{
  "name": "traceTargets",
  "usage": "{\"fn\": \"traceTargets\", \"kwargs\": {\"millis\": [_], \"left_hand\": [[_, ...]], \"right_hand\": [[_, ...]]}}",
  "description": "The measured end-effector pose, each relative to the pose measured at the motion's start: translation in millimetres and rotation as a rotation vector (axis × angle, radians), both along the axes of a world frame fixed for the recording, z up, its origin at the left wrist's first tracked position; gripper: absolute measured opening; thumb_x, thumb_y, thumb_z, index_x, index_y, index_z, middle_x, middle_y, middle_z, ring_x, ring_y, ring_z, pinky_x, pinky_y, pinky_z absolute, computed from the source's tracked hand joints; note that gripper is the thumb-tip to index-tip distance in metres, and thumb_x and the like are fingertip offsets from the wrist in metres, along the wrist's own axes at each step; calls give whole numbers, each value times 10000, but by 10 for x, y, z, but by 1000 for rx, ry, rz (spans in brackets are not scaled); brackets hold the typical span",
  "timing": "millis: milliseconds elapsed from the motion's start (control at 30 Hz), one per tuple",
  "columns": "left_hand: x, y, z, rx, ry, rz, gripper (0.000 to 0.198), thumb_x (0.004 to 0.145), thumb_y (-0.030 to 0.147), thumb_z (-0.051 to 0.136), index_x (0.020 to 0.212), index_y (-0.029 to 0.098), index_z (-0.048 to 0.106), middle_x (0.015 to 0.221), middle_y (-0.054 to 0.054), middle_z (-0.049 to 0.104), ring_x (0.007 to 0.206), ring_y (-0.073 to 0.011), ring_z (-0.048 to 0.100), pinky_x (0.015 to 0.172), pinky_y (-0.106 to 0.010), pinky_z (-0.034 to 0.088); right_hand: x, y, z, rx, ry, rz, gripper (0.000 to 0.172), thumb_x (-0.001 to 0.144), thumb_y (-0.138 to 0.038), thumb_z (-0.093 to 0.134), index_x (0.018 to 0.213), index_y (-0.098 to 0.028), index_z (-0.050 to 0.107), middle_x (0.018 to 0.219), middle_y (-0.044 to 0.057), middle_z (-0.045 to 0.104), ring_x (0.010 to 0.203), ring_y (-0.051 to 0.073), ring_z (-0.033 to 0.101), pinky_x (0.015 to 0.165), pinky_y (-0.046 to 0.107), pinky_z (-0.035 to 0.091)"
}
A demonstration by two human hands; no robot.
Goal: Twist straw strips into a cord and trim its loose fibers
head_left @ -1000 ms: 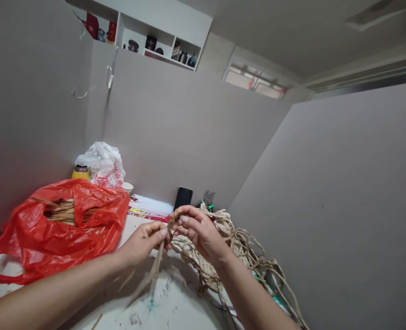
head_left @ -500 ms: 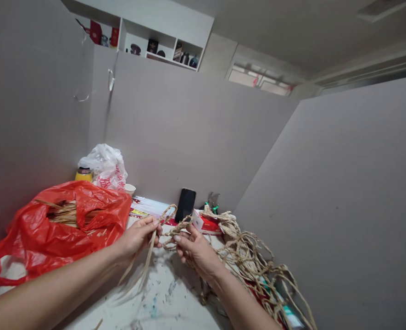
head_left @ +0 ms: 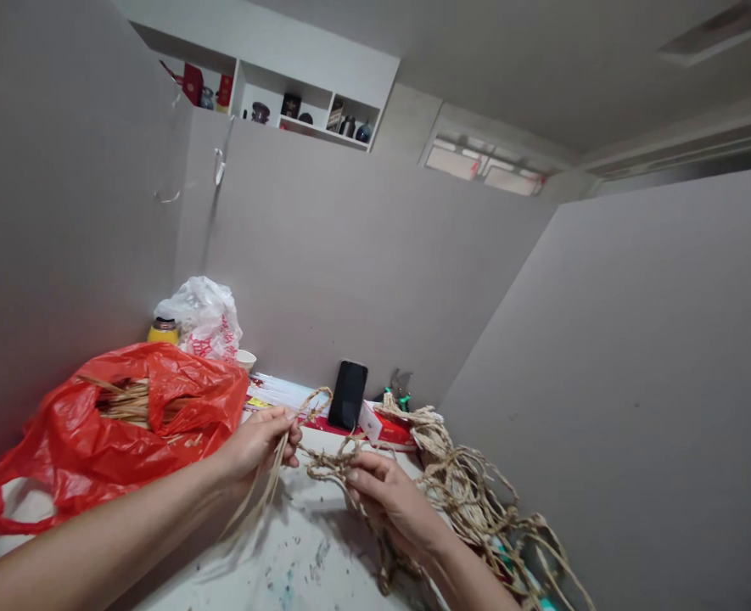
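Between the fingers of my left hand is the end of a twisted straw cord, with loose flat straw strands hanging below toward the table. A loop of the cord stands up beyond those fingers. My right hand pinches a bunched part of the twisted cord, just right of the left hand. More cord trails beneath the right hand onto the table. A large tangled heap of straw cord lies to the right, partly behind my right forearm.
A red plastic bag holding dry straw lies at the left. Behind it are a white plastic bag, a yellow-bodied jar and a white cup. A phone leans at the back, near green-marked pruning shears. Grey partitions enclose the table.
My right hand has moved right and down with the bunched cord, widening the gap between my hands. My left hand keeps its pinch. The view has tilted up slightly.
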State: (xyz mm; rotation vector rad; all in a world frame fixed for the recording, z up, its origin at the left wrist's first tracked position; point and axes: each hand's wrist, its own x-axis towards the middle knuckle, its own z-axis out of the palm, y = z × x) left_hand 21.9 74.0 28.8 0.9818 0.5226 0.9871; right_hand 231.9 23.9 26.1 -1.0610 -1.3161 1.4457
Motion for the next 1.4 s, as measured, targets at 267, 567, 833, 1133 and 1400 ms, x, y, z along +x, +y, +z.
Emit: {"fn": "traceTargets", "kwargs": {"millis": [267,567,833,1133,1400], "left_hand": [[80,25,-68,33,168,155,391,672,508,676,713,167,490,604,16,596,479,-109,553,518,-239,428],[219,-251,-95,222,135,92,447,714,595,602,658,177,454,518,48,487,464,-76,417,508,-218,327],[308,-310,-220,82,51,41,449,706,599,616,719,186,440,497,72,441,433,-65,347,479,-215,251],[399,-270,-287,144,79,302,427,707,582,607,698,180,465,622,32,487,591,-112,483,581,-237,378],[300,-282,-152,186,130,370,420,734,583,575,692,176,482,497,75,393,435,-65,325,441,-191,246]], "right_hand": [[-77,-40,36,89,-205,-168,278,607,-405,799,777,-189,756,598,-3,600,515,94,421,467,210,316],[-279,-160,96,261,-341,-47,248,713,-412,719,838,-200,746,786,45,695,761,195,590,722,300,448],[-411,-237,-69,504,-478,-269,179,812,-369,619,870,-202,592,612,-27,541,557,131,471,537,234,357],[-618,-126,-200,656,-666,-425,197,881,-291,469,1008,-214,598,721,21,638,579,161,560,574,265,386],[-513,-16,-72,565,-553,-507,225,818,-336,524,966,-193,616,592,-22,519,513,143,448,513,254,325]]}}
